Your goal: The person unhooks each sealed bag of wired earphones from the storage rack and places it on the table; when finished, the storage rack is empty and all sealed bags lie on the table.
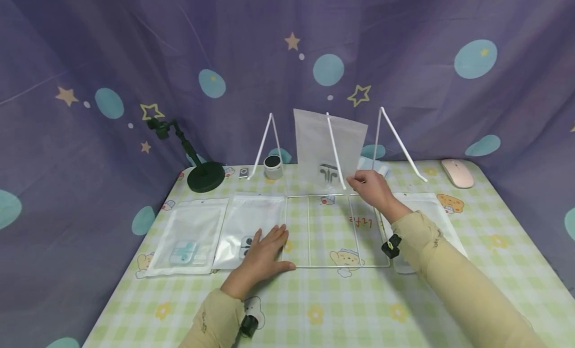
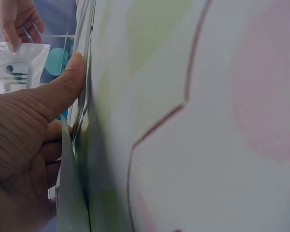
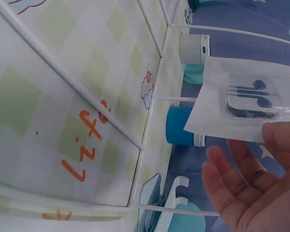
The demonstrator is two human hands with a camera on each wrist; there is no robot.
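A white wire rack [image 1: 337,266] lies on the table, with three prongs slanting up at its back. On the middle prong hangs a white zip bag [image 1: 310,148] with dark wired earphones [image 3: 253,96] in a clear case inside. My right hand [image 1: 370,185] pinches the bag's lower right corner, thumb on its edge. My left hand [image 1: 266,254] rests with fingers spread at the rack's left front corner, partly over a flat bag [image 1: 256,213] with another earphone case. In the left wrist view the left thumb [image 2: 65,89] lies along the rack's edge.
Another bag [image 1: 197,218] with a light-blue earphone case lies far left; a further bag [image 1: 431,213] lies under my right forearm. Along the back stand a dark green stand [image 1: 205,175], a white speaker [image 1: 272,167], a blue cylinder [image 3: 179,125] and a pink mouse [image 1: 458,173].
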